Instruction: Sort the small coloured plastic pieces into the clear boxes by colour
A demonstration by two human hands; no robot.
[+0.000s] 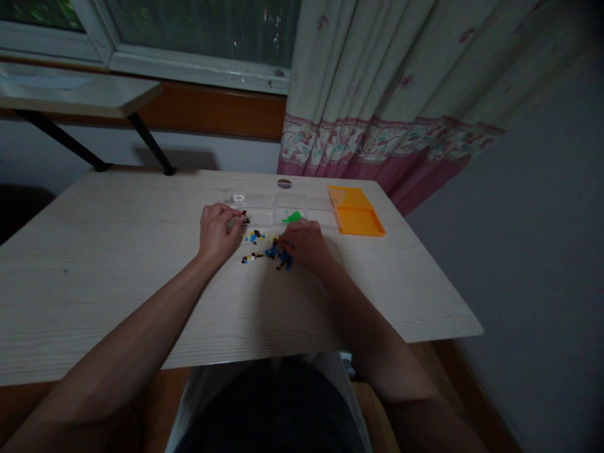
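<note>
While the left hand point(218, 228) bunches its fingers at a dark piece point(246, 220) and the right hand point(306, 243) curls over blue pieces point(285, 258) mid-frame, their holds unclear, lifting pieces singly should avoid scattering.

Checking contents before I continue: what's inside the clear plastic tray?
Bright green pieces lie in a middle compartment of the clear plastic tray. Small dark pieces show by the left hand; whether they are inside is unclear. Anything behind the right hand is covered.

Pieces point(285, 258) lie on the table point(141, 251) before a tray point(261, 216), left of a box point(361, 221).
</note>
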